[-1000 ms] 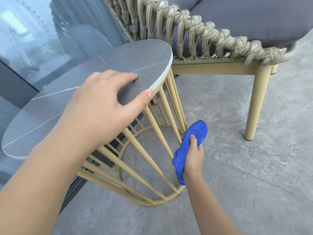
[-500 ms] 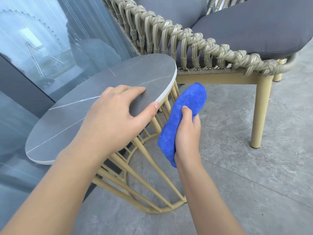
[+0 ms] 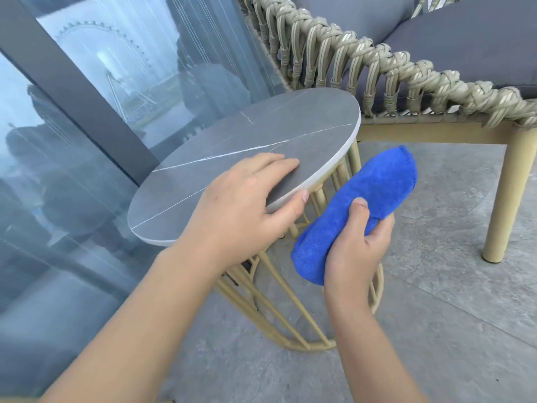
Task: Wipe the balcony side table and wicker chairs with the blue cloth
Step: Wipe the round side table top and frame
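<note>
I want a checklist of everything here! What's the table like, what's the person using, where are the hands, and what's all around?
Surface: round grey side table top with thin white veins, on a yellow metal rod base.
Job's things: blue cloth, folded; wicker chair with grey cushion.
Clutter: nothing seen.
Hands: left hand rests on the table top, thumb at its edge; right hand holds the cloth beside the table's edge, off the top.
Cables: nothing seen.
Surroundings: grey tiled floor; glass balcony panel with a Ferris wheel beyond.
</note>
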The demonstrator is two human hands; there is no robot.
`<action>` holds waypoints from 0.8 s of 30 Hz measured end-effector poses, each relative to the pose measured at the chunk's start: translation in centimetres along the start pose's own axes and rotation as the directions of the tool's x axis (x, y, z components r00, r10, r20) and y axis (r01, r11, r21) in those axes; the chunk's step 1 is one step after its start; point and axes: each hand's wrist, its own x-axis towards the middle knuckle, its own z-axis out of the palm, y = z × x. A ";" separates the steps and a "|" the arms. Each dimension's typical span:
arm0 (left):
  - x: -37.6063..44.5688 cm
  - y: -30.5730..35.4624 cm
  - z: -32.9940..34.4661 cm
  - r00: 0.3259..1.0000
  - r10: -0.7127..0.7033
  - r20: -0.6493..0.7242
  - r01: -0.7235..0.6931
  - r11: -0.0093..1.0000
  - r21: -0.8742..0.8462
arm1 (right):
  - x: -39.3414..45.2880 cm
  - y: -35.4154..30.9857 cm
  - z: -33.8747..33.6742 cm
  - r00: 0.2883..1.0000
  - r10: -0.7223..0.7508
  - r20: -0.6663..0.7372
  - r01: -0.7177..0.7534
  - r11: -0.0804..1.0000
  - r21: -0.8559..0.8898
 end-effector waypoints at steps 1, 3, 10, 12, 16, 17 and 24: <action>-0.6 -0.6 -0.1 1.000 0.002 -0.005 -0.002 1.000 0.008 | -1.0 0.6 -0.2 1.000 -0.003 -0.005 0.003 1.000 -0.016; -1.9 -1.6 -0.2 1.000 0.003 -0.022 -0.002 1.000 0.018 | -2.8 1.5 -0.5 1.000 -0.019 -0.021 0.019 1.000 -0.014; -5.7 -5.9 -0.2 0.992 -0.009 -0.127 0.012 1.000 0.017 | -6.1 2.3 -1.0 0.995 -0.096 0.002 0.096 0.993 -0.065; -6.7 -7.4 -0.1 0.989 -0.048 -0.142 0.051 0.999 0.015 | -6.9 2.5 -1.1 0.996 -0.090 0.027 0.092 0.993 -0.075; -7.4 -8.7 0.2 0.987 -0.091 -0.133 0.096 0.995 0.029 | -7.6 3.3 -0.7 0.990 -0.126 0.056 0.134 0.977 -0.168; -7.5 -8.7 0.4 0.987 -0.087 -0.138 0.092 0.995 0.031 | -7.4 3.3 -0.4 0.989 -0.140 0.050 0.147 0.972 -0.182; -7.3 -7.8 1.0 0.980 -0.084 -0.178 0.097 0.993 0.065 | -5.4 3.2 0.2 0.989 -0.148 0.006 0.146 0.966 -0.215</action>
